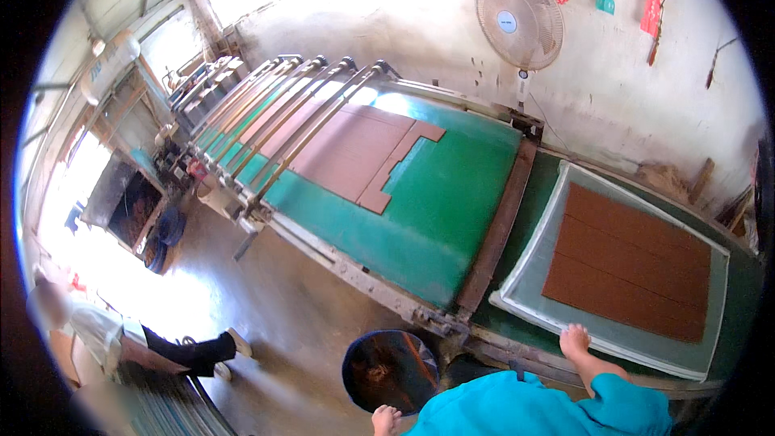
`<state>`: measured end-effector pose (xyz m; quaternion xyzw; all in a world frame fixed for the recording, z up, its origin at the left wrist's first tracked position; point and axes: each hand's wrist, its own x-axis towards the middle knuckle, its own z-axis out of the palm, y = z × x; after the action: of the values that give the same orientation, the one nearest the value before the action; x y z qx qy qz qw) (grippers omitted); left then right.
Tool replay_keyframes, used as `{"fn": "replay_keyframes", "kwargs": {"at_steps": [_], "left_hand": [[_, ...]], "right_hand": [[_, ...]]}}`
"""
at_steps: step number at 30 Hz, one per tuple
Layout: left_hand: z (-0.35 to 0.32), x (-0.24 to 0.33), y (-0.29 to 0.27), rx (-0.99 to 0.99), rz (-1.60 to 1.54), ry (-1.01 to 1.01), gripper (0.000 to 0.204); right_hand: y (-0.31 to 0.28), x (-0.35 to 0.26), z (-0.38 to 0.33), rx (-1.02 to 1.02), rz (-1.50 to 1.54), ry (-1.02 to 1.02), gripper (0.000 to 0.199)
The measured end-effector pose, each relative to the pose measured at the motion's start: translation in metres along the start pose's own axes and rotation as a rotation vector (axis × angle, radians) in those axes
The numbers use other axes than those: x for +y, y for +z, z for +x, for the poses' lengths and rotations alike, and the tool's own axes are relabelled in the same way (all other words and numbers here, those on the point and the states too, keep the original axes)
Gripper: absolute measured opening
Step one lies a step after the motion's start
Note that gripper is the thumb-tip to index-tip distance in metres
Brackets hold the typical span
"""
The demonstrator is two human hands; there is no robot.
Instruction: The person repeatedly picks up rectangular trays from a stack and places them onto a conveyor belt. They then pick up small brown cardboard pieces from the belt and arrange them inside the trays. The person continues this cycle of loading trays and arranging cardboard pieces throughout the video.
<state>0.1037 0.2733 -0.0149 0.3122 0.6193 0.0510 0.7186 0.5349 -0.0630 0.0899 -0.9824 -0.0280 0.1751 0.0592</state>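
On the right lies a board with a white rim (517,262), bearing a brown sheet (626,266) with thin lines across it. My right hand (575,342) is at the near edge of this board, its fingers bent over the rim. At the lower edge, my left hand (386,420) hangs by a round dark tub (355,375) with brown scraps inside. Its fingers are curled, and nothing shows in them. A green conveyor belt (436,234) stretches away to the left, carrying pinkish-brown sheets (347,149), the nearest with a notched edge.
Several rollers on bars (315,133) cross the belt. A standing fan (519,20) is by the wall behind. At lower left a person (121,331) in light clothes is beside a stack of thin panels (165,400). A metal crossbeam (500,226) separates belt and board.
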Motion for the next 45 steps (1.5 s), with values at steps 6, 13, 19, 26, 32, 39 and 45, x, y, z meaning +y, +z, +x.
{"fn": "replay_keyframes", "kwargs": {"at_steps": [6, 13, 19, 26, 32, 39, 45], "left_hand": [[-0.042, 0.187, 0.114, 0.234, 0.033, 0.407, 0.026], [0.007, 0.349, 0.221, 0.058, 0.163, 0.541, 0.046], [0.059, 0.423, 0.306, -0.228, -0.146, 0.156, 0.065], [0.105, 0.436, 0.344, -0.252, -0.317, -0.129, 0.065], [0.108, 0.418, 0.352, -0.283, -0.244, -0.176, 0.061], [0.100, 0.399, 0.362, -0.376, -0.101, -0.175, 0.068], [0.094, 0.361, 0.364, -0.526, -0.105, -0.195, 0.057]], "right_hand": [[-0.033, -0.186, 0.090, 0.351, 0.102, -0.598, 0.039], [-0.040, -0.416, 0.203, 0.405, 0.228, -0.951, 0.064], [-0.075, -0.578, 0.318, 0.241, 0.138, -0.758, 0.088], [-0.056, -0.538, 0.358, 0.107, -0.003, -0.845, 0.088], [-0.109, -0.544, 0.454, 0.530, 0.263, -0.721, 0.069], [-0.063, -0.509, 0.421, 0.600, 0.125, -0.650, 0.049], [-0.004, -0.431, 0.140, 0.136, 0.292, -0.920, 0.039]]}}
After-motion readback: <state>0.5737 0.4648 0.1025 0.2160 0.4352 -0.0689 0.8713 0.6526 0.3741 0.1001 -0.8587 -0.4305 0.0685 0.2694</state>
